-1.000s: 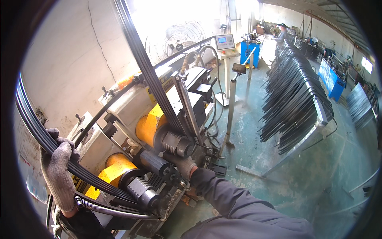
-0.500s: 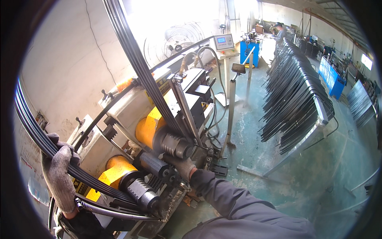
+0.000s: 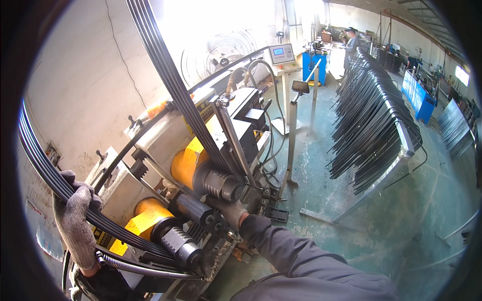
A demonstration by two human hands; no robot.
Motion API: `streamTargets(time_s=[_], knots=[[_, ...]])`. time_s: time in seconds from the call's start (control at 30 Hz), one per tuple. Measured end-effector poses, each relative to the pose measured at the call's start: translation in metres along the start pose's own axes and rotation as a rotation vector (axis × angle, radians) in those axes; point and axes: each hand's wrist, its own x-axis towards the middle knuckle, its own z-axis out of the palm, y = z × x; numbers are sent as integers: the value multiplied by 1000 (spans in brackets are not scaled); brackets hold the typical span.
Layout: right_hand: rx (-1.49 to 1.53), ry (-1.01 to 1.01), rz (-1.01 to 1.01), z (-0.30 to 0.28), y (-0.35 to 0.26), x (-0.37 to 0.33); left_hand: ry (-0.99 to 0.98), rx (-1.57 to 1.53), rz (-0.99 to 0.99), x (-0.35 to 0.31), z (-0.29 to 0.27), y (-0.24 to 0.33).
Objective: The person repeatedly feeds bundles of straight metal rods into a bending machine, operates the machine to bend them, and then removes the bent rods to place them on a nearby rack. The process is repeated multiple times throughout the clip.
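Note:
My left hand (image 3: 78, 215), in a grey knit glove, is closed around a bundle of thin black rods (image 3: 42, 170). The rods run down from the upper left into a dark grooved roller (image 3: 182, 247) of a bending machine. A second bundle of black rods (image 3: 170, 75) slants down from the top to the upper grooved roller (image 3: 221, 185). My right hand (image 3: 232, 213), gloved too, reaches in just under that upper roller, beside a black hexagonal block (image 3: 193, 208). Its fingers are hidden behind the machine parts. Yellow housings (image 3: 188, 163) sit behind both rollers.
A control box with a small screen (image 3: 282, 52) stands on a post beyond the machine. To the right, a metal rack (image 3: 401, 138) carries many bent black rods. A person (image 3: 351, 47) stands far back near a blue cabinet (image 3: 315, 67). A coil spring (image 3: 231, 125) stands beside the upper roller.

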Motion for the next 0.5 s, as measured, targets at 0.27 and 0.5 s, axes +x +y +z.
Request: streamTargets(time_s=[0.27,0.5], knots=[[-74,43,-15,0,11,5,72,-1,-15,-5,-6,3],[-65,18,48,-10,30,1,-237,-101,-231,-24,-13,21]])
